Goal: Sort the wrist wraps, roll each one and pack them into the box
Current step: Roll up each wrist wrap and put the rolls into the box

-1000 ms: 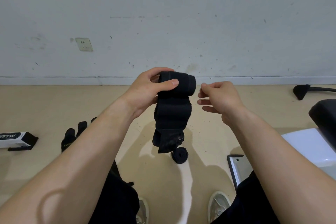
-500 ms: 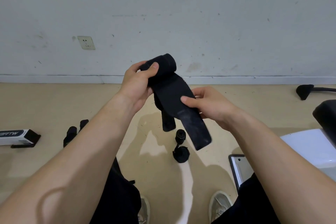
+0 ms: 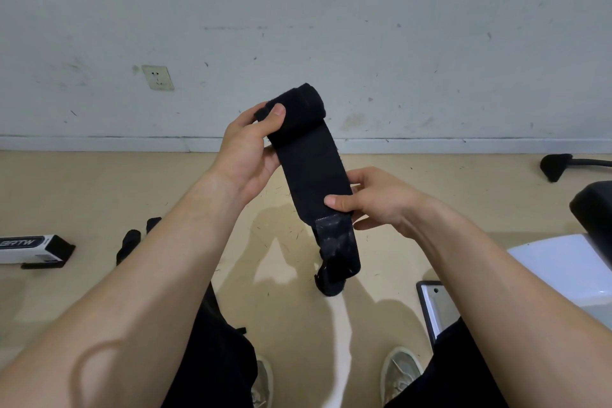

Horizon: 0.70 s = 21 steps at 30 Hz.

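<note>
A black wrist wrap (image 3: pixel 311 172) is stretched between my hands in mid-air, partly rolled at its upper end. My left hand (image 3: pixel 248 149) grips the rolled end, thumb on top. My right hand (image 3: pixel 377 200) pinches the flat strip near its lower end, just above the hook-and-loop patch (image 3: pixel 337 245) that hangs free. A rolled black wrap (image 3: pixel 329 286) lies on the floor below, partly hidden by the hanging strip. More black wraps (image 3: pixel 129 242) lie on the floor at the left, behind my left forearm. The white and black box (image 3: pixel 29 247) sits at the far left edge.
A white panel with a dark frame (image 3: pixel 433 308) and a white machine body (image 3: pixel 563 268) stand at the right beside my right leg. A black pad (image 3: pixel 592 209) is above them. A black foot of equipment (image 3: pixel 556 166) lies by the wall. My shoes (image 3: pixel 400 371) are below.
My right hand took hold of the loose strip and pulled it out straight, down and to the right. My left hand tilted the rolled end up and leftward.
</note>
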Tool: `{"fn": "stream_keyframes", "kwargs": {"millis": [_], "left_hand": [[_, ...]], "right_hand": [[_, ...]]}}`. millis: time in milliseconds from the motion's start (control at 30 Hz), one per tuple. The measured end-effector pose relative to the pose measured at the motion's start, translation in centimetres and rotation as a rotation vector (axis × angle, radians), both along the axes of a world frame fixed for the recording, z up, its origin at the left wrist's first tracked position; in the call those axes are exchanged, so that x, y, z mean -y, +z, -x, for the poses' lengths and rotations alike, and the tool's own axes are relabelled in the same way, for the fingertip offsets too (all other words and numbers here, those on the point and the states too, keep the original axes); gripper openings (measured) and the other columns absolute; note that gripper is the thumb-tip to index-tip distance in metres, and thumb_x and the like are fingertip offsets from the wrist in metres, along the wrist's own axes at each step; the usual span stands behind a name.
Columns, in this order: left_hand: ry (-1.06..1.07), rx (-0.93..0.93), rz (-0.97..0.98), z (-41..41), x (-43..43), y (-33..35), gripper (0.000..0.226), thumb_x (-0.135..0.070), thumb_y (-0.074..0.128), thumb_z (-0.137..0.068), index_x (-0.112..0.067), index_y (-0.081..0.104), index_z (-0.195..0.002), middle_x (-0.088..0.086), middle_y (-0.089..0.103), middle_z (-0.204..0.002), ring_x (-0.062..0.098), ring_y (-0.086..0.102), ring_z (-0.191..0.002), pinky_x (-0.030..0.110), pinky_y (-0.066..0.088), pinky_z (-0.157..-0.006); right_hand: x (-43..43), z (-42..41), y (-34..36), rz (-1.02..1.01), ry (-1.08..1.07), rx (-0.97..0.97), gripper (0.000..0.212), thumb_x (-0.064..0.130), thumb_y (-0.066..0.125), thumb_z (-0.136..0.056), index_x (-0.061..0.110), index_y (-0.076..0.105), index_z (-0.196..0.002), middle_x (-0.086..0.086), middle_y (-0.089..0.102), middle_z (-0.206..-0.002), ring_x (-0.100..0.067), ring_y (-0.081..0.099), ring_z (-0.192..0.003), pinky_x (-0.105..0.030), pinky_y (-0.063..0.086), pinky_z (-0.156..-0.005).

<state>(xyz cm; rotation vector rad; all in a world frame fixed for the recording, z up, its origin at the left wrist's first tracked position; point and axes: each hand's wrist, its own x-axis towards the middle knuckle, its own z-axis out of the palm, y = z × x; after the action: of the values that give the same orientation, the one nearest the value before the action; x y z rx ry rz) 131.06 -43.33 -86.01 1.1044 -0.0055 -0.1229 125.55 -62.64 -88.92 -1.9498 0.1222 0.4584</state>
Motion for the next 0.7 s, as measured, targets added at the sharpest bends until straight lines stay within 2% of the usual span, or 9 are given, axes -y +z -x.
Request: {"fn": "stream_keyframes", "kwargs": {"millis": [67, 133, 200, 300, 367, 467, 567, 633, 700], "left_hand": [[0.025, 0.003, -0.005, -0.1, 0.0, -0.1, 0.033, -0.011, 0.065, -0.100, 0.000, 0.064, -0.132, 0.007, 0.072, -0.114, 0.016, 0.075, -0.094, 0.030, 0.060, -0.080], [0.050, 0.015, -0.010, -0.2, -0.1, -0.2, 0.036, -0.009, 0.067, -0.099, 0.001, 0.062, -0.134, 0.009, 0.071, -0.115, 0.018, 0.075, -0.096, 0.031, 0.060, -0.080], [0.078, 0.027, -0.023, -0.4, -0.1, -0.2, 0.039, -0.006, 0.069, -0.097, -0.002, 0.061, -0.135, 0.008, 0.070, -0.114, 0.020, 0.074, -0.097, 0.031, 0.060, -0.080], [0.107, 0.083, -0.134, -0.5, -0.1, -0.4, 0.041, -0.004, 0.072, -0.094, -0.011, 0.061, -0.133, 0.005, 0.069, -0.115, 0.022, 0.070, -0.104, 0.033, 0.060, -0.081], [0.094, 0.163, -0.268, -0.5, 0.0, -0.7, 0.042, -0.005, 0.076, -0.091, -0.017, 0.063, -0.129, 0.005, 0.066, -0.124, 0.021, 0.066, -0.114, 0.035, 0.060, -0.085], [0.073, 0.254, -0.423, -0.3, 0.3, -0.8, 0.046, -0.012, 0.084, -0.079, -0.025, 0.066, -0.119, 0.002, 0.065, -0.127, 0.019, 0.064, -0.120, 0.039, 0.060, -0.090], [0.075, 0.299, -0.507, -0.1, 0.7, -0.6, 0.044, -0.005, 0.081, -0.079, -0.024, 0.065, -0.115, -0.001, 0.065, -0.123, 0.007, 0.067, -0.102, 0.031, 0.060, -0.086], [0.070, 0.317, -0.534, -0.1, 0.9, -0.5, 0.042, 0.002, 0.077, -0.083, -0.022, 0.063, -0.114, -0.003, 0.064, -0.119, 0.007, 0.066, -0.090, 0.024, 0.059, -0.078], [0.053, 0.325, -0.530, 0.0, 1.2, -0.4, 0.042, 0.005, 0.074, -0.083, -0.021, 0.061, -0.113, -0.003, 0.063, -0.116, 0.008, 0.065, -0.087, 0.022, 0.057, -0.073]], "right_hand": [[-0.1, 0.1, 0.0, -0.007, 0.009, 0.006, 0.021, 0.023, 0.075, -0.092, 0.022, 0.073, -0.113, 0.007, 0.068, -0.083, -0.014, 0.060, -0.075, -0.030, 0.055, -0.077], [0.0, 0.0, 0.0, -0.066, 0.028, 0.029, 0.019, 0.020, 0.074, -0.092, 0.022, 0.074, -0.111, 0.006, 0.074, -0.094, -0.018, 0.067, -0.092, -0.035, 0.057, -0.091], [0.0, 0.0, 0.1, -0.187, 0.054, 0.061, 0.025, 0.011, 0.070, -0.094, 0.019, 0.072, -0.118, 0.000, 0.077, -0.112, -0.022, 0.071, -0.109, -0.043, 0.054, -0.103], [0.1, 0.1, 0.5, -0.382, 0.101, 0.103, 0.035, 0.001, 0.064, -0.096, 0.010, 0.064, -0.129, -0.015, 0.071, -0.124, -0.032, 0.069, -0.115, -0.049, 0.053, -0.104], [0.4, 0.1, 0.8, -0.490, 0.106, 0.110, 0.038, 0.000, 0.063, -0.096, 0.009, 0.061, -0.133, -0.019, 0.071, -0.121, -0.037, 0.069, -0.112, -0.048, 0.056, -0.099], [0.7, 0.0, 0.9, -0.609, 0.072, 0.113, 0.037, -0.002, 0.061, -0.095, 0.005, 0.058, -0.132, -0.014, 0.073, -0.104, -0.028, 0.072, -0.095, -0.037, 0.058, -0.082], [0.7, 0.1, 0.8, -0.625, 0.031, 0.130, 0.035, -0.002, 0.060, -0.096, 0.003, 0.060, -0.130, -0.014, 0.073, -0.102, -0.026, 0.072, -0.092, -0.036, 0.059, -0.081], [0.6, 0.2, 0.8, -0.620, 0.014, 0.139, 0.033, -0.003, 0.059, -0.097, 0.004, 0.062, -0.129, -0.013, 0.074, -0.101, -0.026, 0.071, -0.091, -0.035, 0.058, -0.081], [0.7, 0.4, 0.9, -0.633, 0.007, 0.151, 0.034, -0.004, 0.058, -0.097, 0.004, 0.062, -0.130, -0.013, 0.073, -0.102, -0.026, 0.071, -0.092, -0.036, 0.059, -0.081]]}}
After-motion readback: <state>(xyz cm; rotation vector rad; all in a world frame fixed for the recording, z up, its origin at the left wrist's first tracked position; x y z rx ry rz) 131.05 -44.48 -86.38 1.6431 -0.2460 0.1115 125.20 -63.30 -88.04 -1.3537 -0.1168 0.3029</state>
